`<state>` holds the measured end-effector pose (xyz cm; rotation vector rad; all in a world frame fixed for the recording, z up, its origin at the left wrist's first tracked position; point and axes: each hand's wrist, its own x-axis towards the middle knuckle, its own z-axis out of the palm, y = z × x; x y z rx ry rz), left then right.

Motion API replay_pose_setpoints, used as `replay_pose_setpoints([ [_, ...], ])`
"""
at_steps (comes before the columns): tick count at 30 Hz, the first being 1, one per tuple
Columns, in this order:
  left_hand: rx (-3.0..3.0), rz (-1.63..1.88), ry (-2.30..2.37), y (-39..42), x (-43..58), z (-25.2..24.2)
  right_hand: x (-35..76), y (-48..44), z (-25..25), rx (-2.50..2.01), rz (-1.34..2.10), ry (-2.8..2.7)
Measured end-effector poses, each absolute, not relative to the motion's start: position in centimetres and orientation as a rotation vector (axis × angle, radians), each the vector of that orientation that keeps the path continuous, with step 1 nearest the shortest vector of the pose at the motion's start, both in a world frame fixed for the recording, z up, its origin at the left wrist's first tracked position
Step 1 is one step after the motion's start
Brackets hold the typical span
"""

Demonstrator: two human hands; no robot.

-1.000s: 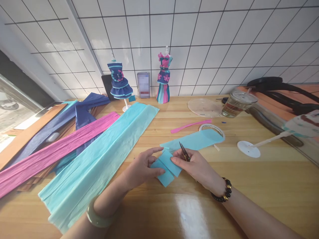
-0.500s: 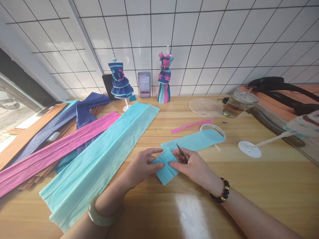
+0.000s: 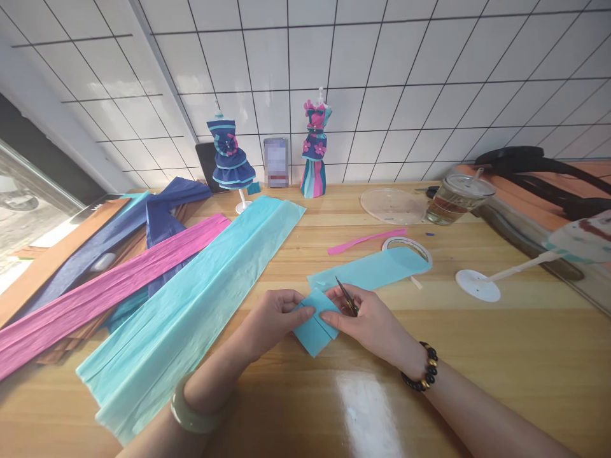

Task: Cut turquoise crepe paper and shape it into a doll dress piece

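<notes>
A folded piece of light-blue crepe paper (image 3: pixel 315 332) is pinched between my two hands above the wooden table. My left hand (image 3: pixel 274 318) grips its left side, thumb on top. On the other side my right hand (image 3: pixel 370 318) pinches the paper between thumb and fingers, and it also carries dark scissors (image 3: pixel 347 296) whose pointed tips stick up past the fingers. Just behind lies a flat light-blue paper strip (image 3: pixel 367 270), partly over a roll of tape (image 3: pixel 431 259). A long light-blue crepe sheet (image 3: pixel 200 312) stretches out to the left.
Pink crepe paper (image 3: pixel 119 289) and dark-blue crepe paper (image 3: pixel 165 216) pile up at left. Two small dress forms (image 3: pixel 233 166) (image 3: pixel 315 149) and a phone (image 3: pixel 276 163) stand by the wall. At right are a drink cup (image 3: pixel 458 197) and a tipped white stand (image 3: pixel 478 285).
The raised flap of the folded paper now lies flatter. My left fingers have curled in behind the paper, and the scissors have shifted slightly left.
</notes>
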<state>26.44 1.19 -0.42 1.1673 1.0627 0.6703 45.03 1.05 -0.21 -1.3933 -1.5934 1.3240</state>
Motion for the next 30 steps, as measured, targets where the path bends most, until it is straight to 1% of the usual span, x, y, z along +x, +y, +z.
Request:
replay_pose_setpoints([
  [3,1.167,0.681,1.064,1.3,26.4,-0.4,45.0,1.0,-0.1,-1.375,1.324,-1.591],
  [9,1.237,0.717,1.085,1.4,26.4,-0.2,44.6,1.0,-0.5,-1.335,1.432,-1.510],
  [15,1.206,0.793,1.055,1.3,26.6,-0.1,44.6,1.0,-0.4,-1.306,1.424,-1.382],
  [19,1.120,0.810,1.019,1.4,26.8,0.1,44.5,0.8,-0.1,-1.320,1.451,-1.225],
  [22,1.119,0.800,1.037,1.5,26.8,0.0,44.2,0.7,0.0,-1.334,1.445,-1.210],
  [26,1.130,0.786,1.038,1.5,26.4,-0.1,44.2,0.7,0.0,-1.382,1.340,-1.231],
  [30,1.146,0.784,1.036,1.4,26.1,0.0,44.7,0.5,0.7,-1.381,1.123,-1.303],
])
